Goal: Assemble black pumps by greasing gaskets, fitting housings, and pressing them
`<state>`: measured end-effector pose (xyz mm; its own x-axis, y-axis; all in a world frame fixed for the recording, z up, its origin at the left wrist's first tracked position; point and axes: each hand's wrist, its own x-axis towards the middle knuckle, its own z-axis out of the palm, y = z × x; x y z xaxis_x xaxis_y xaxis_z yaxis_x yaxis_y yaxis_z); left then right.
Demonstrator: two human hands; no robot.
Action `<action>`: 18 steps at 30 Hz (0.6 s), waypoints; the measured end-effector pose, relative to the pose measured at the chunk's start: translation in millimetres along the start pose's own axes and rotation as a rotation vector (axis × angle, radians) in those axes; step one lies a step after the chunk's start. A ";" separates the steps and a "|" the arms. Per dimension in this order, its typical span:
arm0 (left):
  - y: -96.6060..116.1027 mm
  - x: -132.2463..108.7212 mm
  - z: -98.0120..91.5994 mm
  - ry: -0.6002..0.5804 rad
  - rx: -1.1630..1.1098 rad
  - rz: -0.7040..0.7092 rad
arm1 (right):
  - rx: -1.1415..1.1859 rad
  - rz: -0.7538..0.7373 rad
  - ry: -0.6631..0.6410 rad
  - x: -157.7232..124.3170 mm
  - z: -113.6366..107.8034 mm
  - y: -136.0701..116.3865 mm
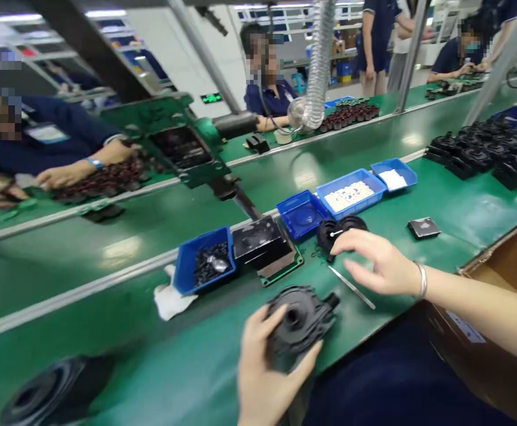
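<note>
We are noting the left hand [262,378] closing its grip around a black plastic housing [300,322], which is being held over the green worktop [161,367]. We are finding the right hand [383,263] spread wide and holding nothing, its fingers [351,248] hovering at a pair of black rubber rings [341,231]; we cannot tell whether they are touching. Beyond the housing, we are locating a steel pick [351,287], a blue tray of small black parts [203,263], a blue tray of white pieces [349,195] and a dark square part [423,227]. Far beyond it, black units [480,154] are standing in close rows, apparently built up, while a large round black piece [57,387] is lying to its left. A co-worker's hand [65,176] is working across the adjoining conveyor, beneath a flexible metal duct [318,65].
</note>
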<state>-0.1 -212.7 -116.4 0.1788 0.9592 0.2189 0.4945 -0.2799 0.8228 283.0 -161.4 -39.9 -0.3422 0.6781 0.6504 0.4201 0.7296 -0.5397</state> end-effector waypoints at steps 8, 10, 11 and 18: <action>-5.7 2.6 27.1 -0.165 -0.229 -0.122 | 0.033 -0.019 -0.500 -14.4 56.5 -10.7; -7.1 2.3 18.5 -0.231 -0.222 -0.110 | 0.023 -0.008 -0.531 -14.1 63.5 -7.7; -7.8 2.0 15.3 -0.249 -0.216 -0.106 | 0.023 -0.003 -0.540 -13.7 66.1 -6.1; -9.8 3.9 13.5 -0.264 -0.298 -0.168 | 0.045 -0.051 -0.544 -10.1 75.3 3.2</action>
<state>7.3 -206.7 -130.7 0.3478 0.9367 -0.0406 0.2750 -0.0605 0.9595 224.5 -159.3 -88.4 -0.7514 0.5810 0.3128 0.3592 0.7578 -0.5448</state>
